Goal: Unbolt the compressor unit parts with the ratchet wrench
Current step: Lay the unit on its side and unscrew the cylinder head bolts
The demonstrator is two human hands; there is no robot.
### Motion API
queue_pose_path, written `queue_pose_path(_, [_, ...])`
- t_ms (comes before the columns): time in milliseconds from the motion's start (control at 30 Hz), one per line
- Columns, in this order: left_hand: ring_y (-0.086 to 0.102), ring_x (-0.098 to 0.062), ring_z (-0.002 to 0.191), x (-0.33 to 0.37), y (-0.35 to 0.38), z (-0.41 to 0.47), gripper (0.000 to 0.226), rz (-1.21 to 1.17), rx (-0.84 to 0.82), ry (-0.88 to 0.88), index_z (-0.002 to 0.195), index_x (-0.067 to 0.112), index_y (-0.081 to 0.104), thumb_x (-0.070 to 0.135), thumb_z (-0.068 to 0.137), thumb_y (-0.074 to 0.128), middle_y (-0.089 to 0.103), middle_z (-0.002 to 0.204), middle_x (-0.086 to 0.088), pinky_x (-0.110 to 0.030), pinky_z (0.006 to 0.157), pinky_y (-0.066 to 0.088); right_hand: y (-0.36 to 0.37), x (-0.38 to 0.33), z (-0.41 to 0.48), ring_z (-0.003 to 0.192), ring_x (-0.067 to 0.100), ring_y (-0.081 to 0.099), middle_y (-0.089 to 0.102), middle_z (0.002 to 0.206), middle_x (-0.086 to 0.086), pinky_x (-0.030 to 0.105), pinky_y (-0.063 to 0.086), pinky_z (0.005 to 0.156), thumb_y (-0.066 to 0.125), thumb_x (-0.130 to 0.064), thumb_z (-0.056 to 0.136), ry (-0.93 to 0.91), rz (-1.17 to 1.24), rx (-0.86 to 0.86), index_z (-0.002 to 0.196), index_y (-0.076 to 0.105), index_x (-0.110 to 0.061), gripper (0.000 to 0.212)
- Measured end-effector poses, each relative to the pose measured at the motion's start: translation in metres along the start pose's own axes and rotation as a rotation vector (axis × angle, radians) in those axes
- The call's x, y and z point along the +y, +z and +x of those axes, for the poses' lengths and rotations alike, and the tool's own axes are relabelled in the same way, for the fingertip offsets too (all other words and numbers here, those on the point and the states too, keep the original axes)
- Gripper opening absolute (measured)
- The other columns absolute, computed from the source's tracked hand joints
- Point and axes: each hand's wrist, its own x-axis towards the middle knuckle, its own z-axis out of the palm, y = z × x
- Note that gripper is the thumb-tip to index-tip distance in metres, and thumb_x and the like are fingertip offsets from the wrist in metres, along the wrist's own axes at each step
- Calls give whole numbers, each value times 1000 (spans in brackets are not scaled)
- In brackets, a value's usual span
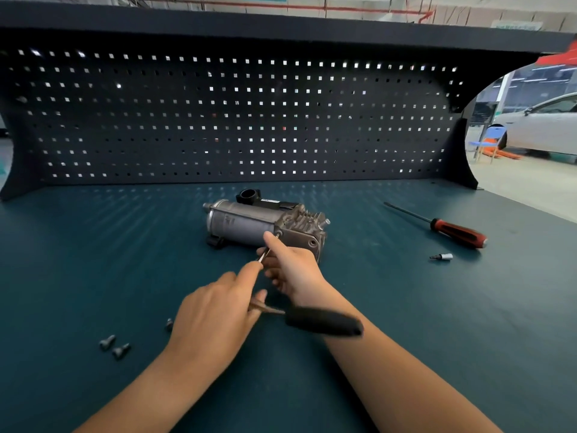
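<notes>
Loosening in hand — compressor (249, 221) at frame centre, wrench (324, 321) tip on its bolt (278, 235). Wrench gripped by left hand (215, 310), shaft pinched by right hand (293, 270). Next, likely — steady swing, tip kept seated.

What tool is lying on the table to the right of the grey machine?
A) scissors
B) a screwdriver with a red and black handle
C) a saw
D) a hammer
B: a screwdriver with a red and black handle and a long thin shaft lies on the green table, to the right of the compressor unit.
</notes>
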Motion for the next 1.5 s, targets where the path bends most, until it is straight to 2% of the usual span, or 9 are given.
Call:
queue_pose_path(133, [62, -19, 95, -4, 7, -1, 57, -11, -53, -41, 138, 36, 20, 57, 88, 40, 64, 103, 9, -32, 71, 49, 1, 1, 0, 31, 1, 43, 55, 41, -11, 10, 31, 36, 60, -32, 89, -27, -31, 16, 67, 63, -13, 28])
queue_pose_path(300, [48, -2, 39, 4, 1, 9, 36, -992, -188, -326, 115, 27, 56, 48, 87, 46, 60, 52, 11, -14, 45, 39, -1, -2, 1, 44, 10, 45, 56, 46, -5, 18, 35, 45, 60, -26, 88, 16, 88, 0, 63, 60, -11, 29])
queue_pose_path(567, [29, -2, 27, -8, -22, 18, 43, -2048, -281, -1020, 81, 8, 55, 43, 96, 36, 46, 49, 3, -9, 32, 27, 2, -6, 0, 32, 1, 43, 60, 45, -8, 10, 29, 35, 54, -33, 92, 52, 63, -57, 80, 62, -12, 26])
queue_pose_path(833, [42, -6, 36, -1, -13, 13, 14, -1023, -165, -383, 98, 22, 55, 29, 94, 44, 62, 53, 6, -16, 40, 36, -4, -1, 1, 39, 3, 45, 59, 46, -11, 14, 33, 40, 59, -40, 87, 3, -83, 51, 80, 68, -11, 31])
queue_pose_path(1000, [58, -15, 72, -5, -13, 4, 32, -519, -158, -260, 106, 31, 46, 53, 85, 37, 60, 69, 3, -36, 71, 48, -3, 0, 1, 33, 0, 45, 60, 54, -8, 11, 33, 38, 62, -36, 86, -20, -76, 60, 68, 63, -15, 29])
queue_pose_path(1133, [57, -18, 74, 4, -15, 4, 28, -395, -96, -223, 110, 31, 40, 50, 89, 37, 55, 71, 6, -34, 63, 42, -2, 0, 1, 33, 1, 46, 59, 50, -7, 12, 33, 37, 56, -28, 90, -32, -42, 51, 62, 60, -16, 30])
queue_pose_path(1267, [59, -20, 93, 1, -5, 2, 36, 30, -100, -3, 129, 33, 26, 39, 94, 34, 55, 109, 8, -29, 67, 40, 3, 1, 2, 32, 5, 46, 56, 42, -7, 10, 31, 36, 51, -26, 93, -35, 23, 6, 67, 63, -10, 33])
queue_pose_path(1367, [60, -15, 88, -3, 1, 1, 36, -199, -128, -54, 128, 34, 33, 40, 93, 38, 61, 98, 11, -28, 71, 46, 3, 2, 3, 36, 6, 47, 54, 39, -8, 13, 34, 39, 50, -27, 94, -27, 3, 9, 68, 62, -10, 33])
queue_pose_path(1500, [47, -3, 41, 1, 2, 6, 16, -929, -217, -288, 103, 38, 55, 36, 94, 42, 66, 63, 11, -14, 46, 38, -1, 2, -1, 37, 4, 48, 55, 43, -8, 12, 36, 40, 55, -34, 91, -52, -53, 22, 65, 62, -14, 34])
